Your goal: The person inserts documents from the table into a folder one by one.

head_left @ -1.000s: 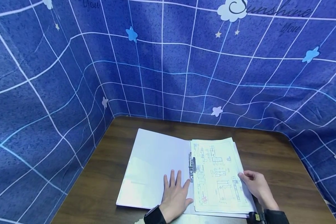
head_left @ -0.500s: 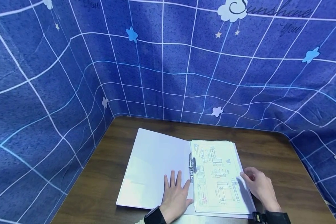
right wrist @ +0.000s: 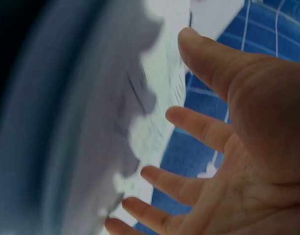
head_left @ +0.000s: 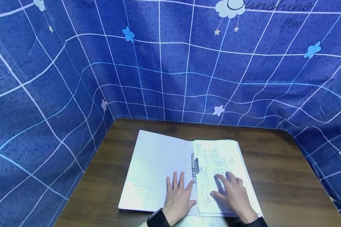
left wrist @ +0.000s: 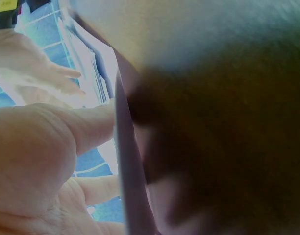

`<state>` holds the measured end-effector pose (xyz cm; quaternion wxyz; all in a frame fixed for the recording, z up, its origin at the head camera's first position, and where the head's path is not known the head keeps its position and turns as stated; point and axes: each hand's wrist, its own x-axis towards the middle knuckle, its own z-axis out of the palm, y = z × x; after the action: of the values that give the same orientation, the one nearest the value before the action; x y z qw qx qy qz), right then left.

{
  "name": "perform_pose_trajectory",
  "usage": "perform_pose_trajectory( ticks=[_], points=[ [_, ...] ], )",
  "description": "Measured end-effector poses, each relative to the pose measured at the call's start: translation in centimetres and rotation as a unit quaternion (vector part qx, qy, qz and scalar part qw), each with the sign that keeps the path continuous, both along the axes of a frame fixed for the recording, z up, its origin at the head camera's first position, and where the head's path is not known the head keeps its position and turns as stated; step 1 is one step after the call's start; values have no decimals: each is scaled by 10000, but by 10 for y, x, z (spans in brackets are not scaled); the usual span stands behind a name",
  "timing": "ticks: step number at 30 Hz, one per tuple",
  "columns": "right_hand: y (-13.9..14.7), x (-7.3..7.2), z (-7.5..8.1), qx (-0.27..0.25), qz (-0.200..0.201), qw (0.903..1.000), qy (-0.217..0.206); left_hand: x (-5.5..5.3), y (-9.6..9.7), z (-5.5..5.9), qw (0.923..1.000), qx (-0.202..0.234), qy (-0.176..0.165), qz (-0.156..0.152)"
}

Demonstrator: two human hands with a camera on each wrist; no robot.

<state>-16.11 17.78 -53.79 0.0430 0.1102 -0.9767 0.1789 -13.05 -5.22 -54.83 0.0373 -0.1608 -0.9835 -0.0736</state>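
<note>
A white ring binder [head_left: 156, 170] lies spread flat on the table, its metal clip [head_left: 195, 165] along the spine. On its right side sits a stack of paper sheets [head_left: 216, 151], the top one printed with technical drawings. My left hand [head_left: 176, 198] rests with spread fingers on the binder's left cover near the spine; the left wrist view has it at the cover's edge [left wrist: 124, 147]. Above the drawings hovers my right hand [head_left: 233, 192], fingers spread and holding nothing. Its shadow falls on the page in the right wrist view, where the fingertips [right wrist: 177, 115] stand off the paper.
The binder lies on a dark wooden table [head_left: 287, 176]. A blue curtain [head_left: 170, 63] with white grid lines, stars and clouds hangs behind the table and down its sides.
My right hand has left the right edge of the sheets and moved left over the drawings, its fingers spreading. The lifted top sheet lies flat now. My left hand stays in place.
</note>
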Motion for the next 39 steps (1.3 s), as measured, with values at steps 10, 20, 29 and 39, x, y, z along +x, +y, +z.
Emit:
perform_pose_trajectory(
  ticks=[10, 20, 29, 39],
  points=[
    [-8, 3, -16, 255, -121, 9994, 216, -3, 2, 1, 10000, -65, -16, 21],
    [-8, 1, -16, 350, -184, 9988, 292, -59, -15, 31, 9980, 192, -603, -51],
    [-5, 3, -13, 347, -270, 9990, 57, -142, -13, 32, 9936, 649, -823, -422],
    [-5, 2, -12, 406, -390, 9983, -147, -165, -1, 23, 9929, 684, -842, -491]
  ],
)
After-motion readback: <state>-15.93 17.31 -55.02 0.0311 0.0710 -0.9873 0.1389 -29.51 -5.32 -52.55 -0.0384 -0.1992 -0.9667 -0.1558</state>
